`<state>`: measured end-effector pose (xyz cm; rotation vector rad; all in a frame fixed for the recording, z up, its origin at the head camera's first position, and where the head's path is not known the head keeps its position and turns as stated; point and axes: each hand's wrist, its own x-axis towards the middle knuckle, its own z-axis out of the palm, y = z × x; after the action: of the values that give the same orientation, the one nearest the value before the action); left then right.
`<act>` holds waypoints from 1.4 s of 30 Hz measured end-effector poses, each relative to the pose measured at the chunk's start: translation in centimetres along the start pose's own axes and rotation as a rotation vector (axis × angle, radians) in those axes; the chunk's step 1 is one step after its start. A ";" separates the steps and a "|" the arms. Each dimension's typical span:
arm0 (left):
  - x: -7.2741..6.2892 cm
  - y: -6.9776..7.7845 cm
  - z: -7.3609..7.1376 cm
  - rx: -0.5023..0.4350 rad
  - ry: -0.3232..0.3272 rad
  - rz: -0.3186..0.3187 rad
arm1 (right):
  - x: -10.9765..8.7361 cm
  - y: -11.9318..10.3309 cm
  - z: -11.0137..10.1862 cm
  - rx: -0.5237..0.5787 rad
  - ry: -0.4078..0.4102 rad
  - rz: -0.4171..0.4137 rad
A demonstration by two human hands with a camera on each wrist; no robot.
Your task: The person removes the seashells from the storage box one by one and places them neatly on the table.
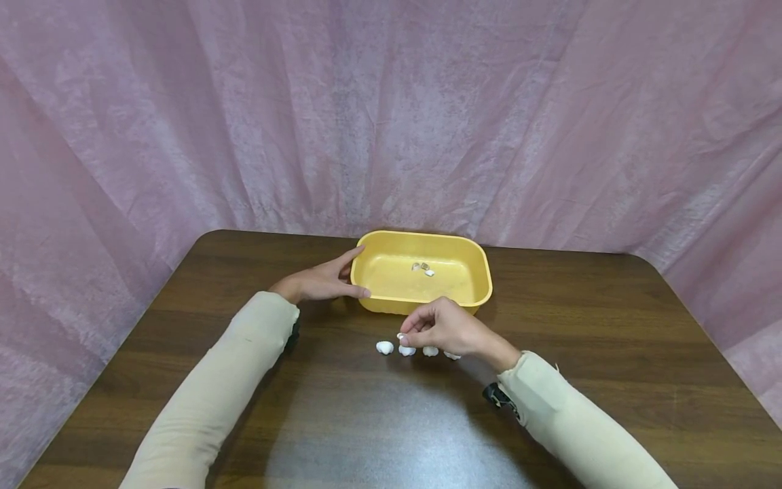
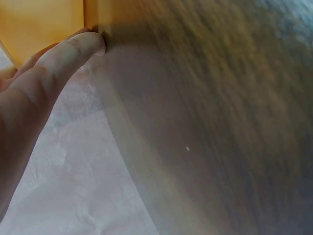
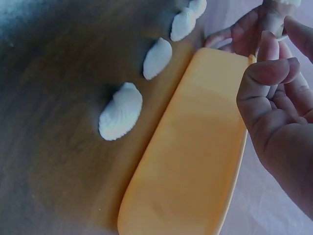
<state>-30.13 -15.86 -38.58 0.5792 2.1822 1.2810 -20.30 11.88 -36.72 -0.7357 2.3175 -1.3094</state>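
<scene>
My left hand [image 1: 320, 280] spreads around the left end of a yellow plastic basin [image 1: 421, 236], fingers fairly straight, thumb at the near corner of its rim. The left wrist view has one finger [image 2: 68, 54] against the basin's side. In front of the basin, my right hand [image 1: 444, 327] pinches a small white seashell [image 1: 400, 335] between thumb and fingertips. Below it, white ribbed seashells lie in a row on the table, among them a leftmost shell [image 1: 384, 347] and a larger-looking shell [image 3: 122, 112] in the right wrist view. The hand partly covers the row's right end.
Inside the basin lie a white shell [image 1: 430, 273] and two brownish shell-like pieces [image 1: 425, 266]. All stands on a dark brown wooden table [image 1: 586, 305]. Behind its far edge hangs a pink velvet curtain [image 1: 391, 122].
</scene>
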 end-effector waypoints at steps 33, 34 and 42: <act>-0.2 0.1 0.0 0.007 -0.001 -0.015 | -0.1 1.1 2.8 -0.025 -0.047 -0.019; -0.2 0.1 -0.1 0.005 -0.001 -0.015 | -0.1 1.1 2.9 -0.031 -0.049 -0.014; -0.2 0.3 0.0 0.005 0.001 -0.013 | 0.0 0.9 3.3 -0.072 -0.048 0.010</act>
<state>-29.94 -15.91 -38.26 0.5650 2.1874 1.2694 -18.69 10.04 -39.10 -0.7690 2.3375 -1.1971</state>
